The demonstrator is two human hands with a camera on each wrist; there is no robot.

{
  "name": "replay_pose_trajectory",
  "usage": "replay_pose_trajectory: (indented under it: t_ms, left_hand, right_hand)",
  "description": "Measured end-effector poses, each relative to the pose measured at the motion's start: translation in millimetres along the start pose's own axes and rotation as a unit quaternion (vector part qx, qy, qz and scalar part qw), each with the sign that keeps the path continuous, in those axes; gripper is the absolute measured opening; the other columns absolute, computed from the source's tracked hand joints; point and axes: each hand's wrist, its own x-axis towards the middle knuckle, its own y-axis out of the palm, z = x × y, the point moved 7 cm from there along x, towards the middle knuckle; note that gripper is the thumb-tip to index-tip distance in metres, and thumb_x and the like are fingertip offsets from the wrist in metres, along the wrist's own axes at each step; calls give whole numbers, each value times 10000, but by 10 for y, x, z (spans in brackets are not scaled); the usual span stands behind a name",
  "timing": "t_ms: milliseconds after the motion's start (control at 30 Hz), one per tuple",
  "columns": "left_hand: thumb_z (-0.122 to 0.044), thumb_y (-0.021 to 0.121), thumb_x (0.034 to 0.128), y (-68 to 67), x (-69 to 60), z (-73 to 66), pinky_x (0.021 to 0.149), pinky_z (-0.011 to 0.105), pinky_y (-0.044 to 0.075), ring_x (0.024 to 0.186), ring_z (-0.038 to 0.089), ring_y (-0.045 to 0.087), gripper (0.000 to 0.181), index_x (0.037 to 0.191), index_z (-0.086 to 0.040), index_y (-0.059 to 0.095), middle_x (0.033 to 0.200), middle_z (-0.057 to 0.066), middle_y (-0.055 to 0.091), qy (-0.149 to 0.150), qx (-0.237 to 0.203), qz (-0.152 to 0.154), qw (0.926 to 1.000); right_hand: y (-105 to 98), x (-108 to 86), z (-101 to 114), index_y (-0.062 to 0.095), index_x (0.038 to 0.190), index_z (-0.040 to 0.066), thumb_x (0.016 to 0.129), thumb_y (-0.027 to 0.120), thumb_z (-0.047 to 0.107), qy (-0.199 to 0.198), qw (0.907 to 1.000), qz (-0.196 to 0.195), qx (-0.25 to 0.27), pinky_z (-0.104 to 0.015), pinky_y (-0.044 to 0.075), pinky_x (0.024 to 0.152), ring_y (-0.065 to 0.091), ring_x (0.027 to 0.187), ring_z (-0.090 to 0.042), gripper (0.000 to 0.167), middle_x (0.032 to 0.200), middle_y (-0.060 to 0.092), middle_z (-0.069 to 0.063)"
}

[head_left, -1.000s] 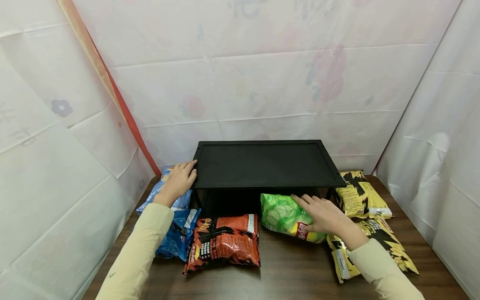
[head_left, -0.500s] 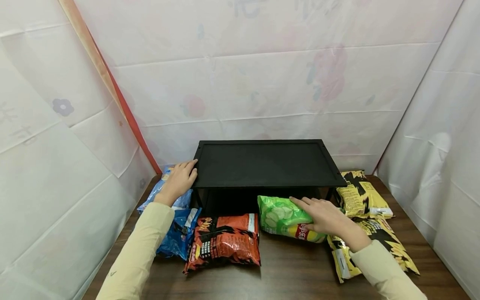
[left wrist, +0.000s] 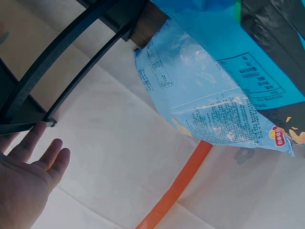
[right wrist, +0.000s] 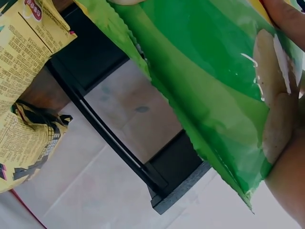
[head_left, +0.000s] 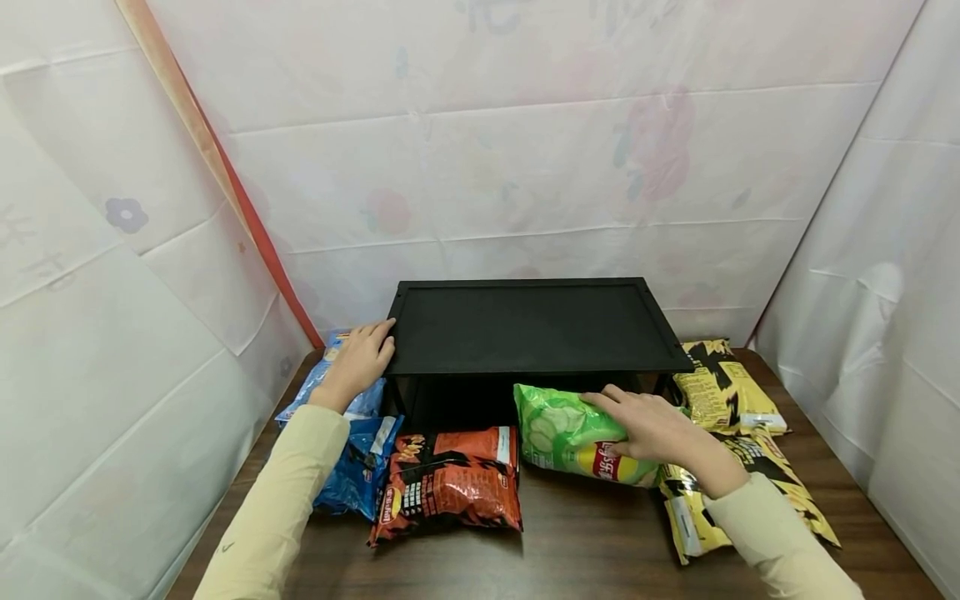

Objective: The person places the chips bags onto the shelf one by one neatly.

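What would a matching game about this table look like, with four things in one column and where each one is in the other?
1. Left hand
2. Right hand
3. Red bag
4. Yellow bags

A. Next to the dark blue bag
B. At the right side of the table
C. Gripping the green bag
D. At the black rack's left edge

Pairs: 1-D, 2-C, 3-A, 4-B

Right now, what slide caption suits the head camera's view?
Right fingers hold a green Lay's bag; left fingers touch a black shelf.
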Motion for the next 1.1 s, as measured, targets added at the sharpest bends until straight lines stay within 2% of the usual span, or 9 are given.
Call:
replay_pose_trajectory:
  t_ms: [267,600,667,733,800,867,967,1000,1100]
  left_hand:
    - [-315,277,995,1,-4,7,1083,556,216,1316,398,277,500,1446,-98,277,1435,201,336,-3,7,-15,10000]
    - [-319,274,994,14,0,23,1086,555,213,1318,393,277,502,1447,-103,276,1435,196,339,-6,37,-22,10000]
    - [-316,276,994,17,-2,22,1085,556,213,1316,394,280,501,1446,-101,277,1432,198,342,-4,42,-28,10000]
    - [-310,277,995,16,-5,22,1084,557,213,1314,397,282,499,1446,-99,277,1430,200,344,-5,42,-35,10000]
    - [-310,278,995,14,-6,23,1084,557,215,1314,396,283,498,1446,-98,278,1430,200,346,-10,30,-43,10000]
    - [-308,280,994,12,-4,22,1083,556,217,1314,396,283,497,1445,-98,281,1429,199,346,-4,16,-52,10000]
    - [-309,282,995,9,-3,20,1083,554,221,1313,394,285,496,1443,-97,285,1428,198,349,12,17,-63,10000]
    - [-308,281,995,7,-3,19,1082,554,222,1313,394,286,495,1442,-96,286,1427,198,350,17,26,-64,10000]
    - [-310,279,996,3,-8,16,1081,554,224,1311,396,288,495,1442,-95,288,1426,200,351,24,40,-63,10000]
  right_hand:
    - [22,-23,-31,442,1341,119,758,735,271,148,9985,439,279,-179,308,451,366,537,-20,670,1081,551,-42]
    - [25,-37,-65,416,1363,126,785,707,233,222,9946,818,592,-209,338,479,414,549,-37,655,1206,537,-115]
    - [36,-40,-71,415,1365,133,791,702,228,275,9930,914,700,-265,430,551,531,652,-95,649,1262,517,-145]
    - [52,-42,-75,418,1363,140,798,695,217,314,9910,1012,818,-383,495,704,607,842,-199,635,1300,497,-162]
    - [64,-42,-81,426,1358,137,801,690,198,348,9891,1077,936,-525,448,864,572,1053,-308,620,1321,484,-174]
    - [77,-43,-90,430,1357,129,804,684,181,371,9874,1125,1051,-626,340,952,476,1195,-376,612,1331,475,-183]
    - [96,-39,-115,433,1356,122,807,679,169,404,9862,1133,1140,-639,317,963,457,1211,-387,604,1336,466,-190]
    - [104,-36,-126,435,1355,123,807,678,172,406,9863,1120,1138,-623,344,948,479,1185,-375,601,1325,472,-184]
    - [142,-16,-157,447,1346,141,802,680,166,406,9854,1126,1208,-458,465,781,565,941,-264,592,1242,498,-130]
